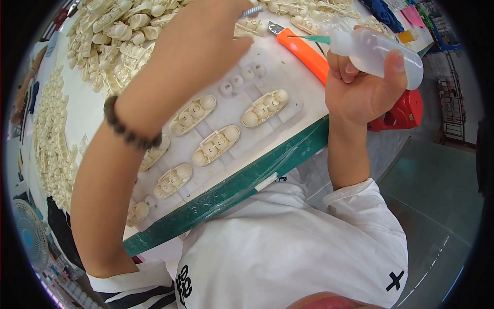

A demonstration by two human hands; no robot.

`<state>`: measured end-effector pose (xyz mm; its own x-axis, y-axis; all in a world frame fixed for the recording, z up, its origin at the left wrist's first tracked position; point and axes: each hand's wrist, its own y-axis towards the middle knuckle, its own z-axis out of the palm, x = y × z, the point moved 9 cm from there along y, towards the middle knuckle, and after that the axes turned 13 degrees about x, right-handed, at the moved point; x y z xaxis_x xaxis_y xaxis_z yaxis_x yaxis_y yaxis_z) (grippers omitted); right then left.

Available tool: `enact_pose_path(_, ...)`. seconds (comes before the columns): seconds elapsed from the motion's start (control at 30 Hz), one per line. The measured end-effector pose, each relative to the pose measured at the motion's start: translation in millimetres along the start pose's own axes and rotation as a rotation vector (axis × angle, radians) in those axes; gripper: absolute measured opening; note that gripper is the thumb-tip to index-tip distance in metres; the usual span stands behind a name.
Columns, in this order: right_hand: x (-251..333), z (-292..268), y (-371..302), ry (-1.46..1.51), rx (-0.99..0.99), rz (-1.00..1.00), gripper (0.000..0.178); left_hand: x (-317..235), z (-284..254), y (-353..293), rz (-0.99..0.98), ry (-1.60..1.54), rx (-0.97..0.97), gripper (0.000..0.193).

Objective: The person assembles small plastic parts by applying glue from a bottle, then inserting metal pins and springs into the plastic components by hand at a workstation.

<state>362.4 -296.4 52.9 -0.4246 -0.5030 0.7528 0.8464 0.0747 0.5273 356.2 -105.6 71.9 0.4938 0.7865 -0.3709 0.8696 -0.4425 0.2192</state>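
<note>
My right hand (360,87) is wrapped round a clear squeeze bottle (383,54) with a white cap and a thin green needle tip pointing left. The bottle lies almost level, with pale liquid inside. My left hand (221,33), a dark bead bracelet on its wrist, reaches across to the far side of the table. Its thumb shows, but the other fingers run out of the picture at the top; a silver ribbed thing lies against them. Below the hand, a whitish jig board (239,149) holds several cream oval plastic parts (216,145), with small round pieces set inside.
An orange utility knife (303,54) lies between my hands, blade out. Cream plastic parts (116,38) are heaped at the far left, and more (54,139) spread along the left. A red tape dispenser (406,110) is beside my right wrist. The table's green edge (231,188) runs before me.
</note>
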Motion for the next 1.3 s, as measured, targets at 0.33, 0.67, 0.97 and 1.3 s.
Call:
enact_pose_path(0.33,-7,-9,2,0.301,-0.085,0.079,0.063,-4,46,96,-0.026,0.159,0.208,0.014)
enact_pose_path(0.67,-5,-10,0,0.262,-0.079,0.098,0.063,-14,-9,89,-0.108,0.236,0.164,0.016)
enact_pose_path(0.97,-3,-10,1,0.254,-0.091,0.104,0.06,21,12,-4,-0.372,-0.379,0.583,0.03)
enact_pose_path(1.3,-10,-18,5,0.332,0.01,0.101,0.058,22,37,-18,-0.433,-0.537,0.736,0.026)
